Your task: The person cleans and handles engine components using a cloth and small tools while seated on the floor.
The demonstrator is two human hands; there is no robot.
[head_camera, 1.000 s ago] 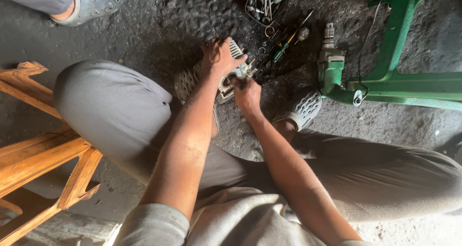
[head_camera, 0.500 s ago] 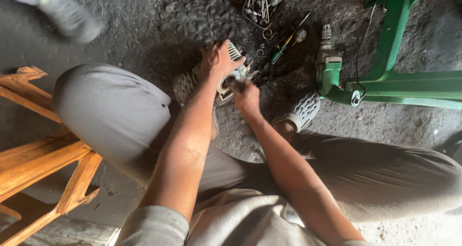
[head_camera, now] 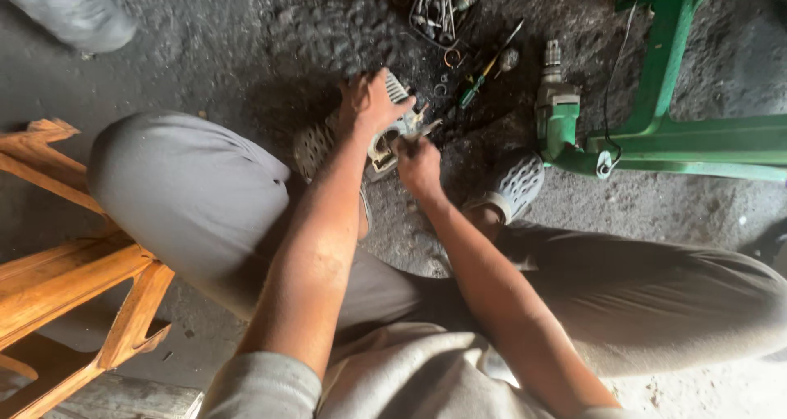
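A finned metal part (head_camera: 392, 132) was gripped by the left hand (head_camera: 370, 103) on the floor (head_camera: 205, 50); the right hand (head_camera: 418, 163) was pinched on its edge.

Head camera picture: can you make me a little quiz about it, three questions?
1. True or false: the left hand rests on top of the metal part on the floor.
2. What colour is the machine frame at the right? A red, B green, C blue.
3. What lies just past the hands, beside the tray of bits?

Key
1. True; the right hand works at the part's near side.
2. B.
3. A screwdriver with a green handle.
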